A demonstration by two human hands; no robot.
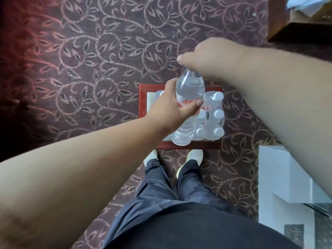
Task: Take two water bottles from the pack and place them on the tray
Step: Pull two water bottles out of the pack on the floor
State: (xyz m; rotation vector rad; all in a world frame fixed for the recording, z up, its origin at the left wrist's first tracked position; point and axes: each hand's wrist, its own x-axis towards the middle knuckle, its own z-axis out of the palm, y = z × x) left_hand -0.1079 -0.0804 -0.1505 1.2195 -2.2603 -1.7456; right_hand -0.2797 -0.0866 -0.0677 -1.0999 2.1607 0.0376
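A clear water bottle (188, 90) with a red-lettered label is held above the pack, its cap end up under my right hand. My left hand (172, 106) wraps around its middle. My right hand (208, 58) closes over the bottle's top, hiding the cap. Below sits the shrink-wrapped pack of bottles (214, 115) with white caps showing. The pack rests on a small red-brown wooden stand (179, 145) on the carpet. No tray can be told apart in view.
Patterned dark red carpet (89, 60) covers the floor. My legs and pale shoes (195, 155) stand just before the stand. A wooden cabinet corner (287, 24) is at top right; a white box-like object (280, 177) is at lower right.
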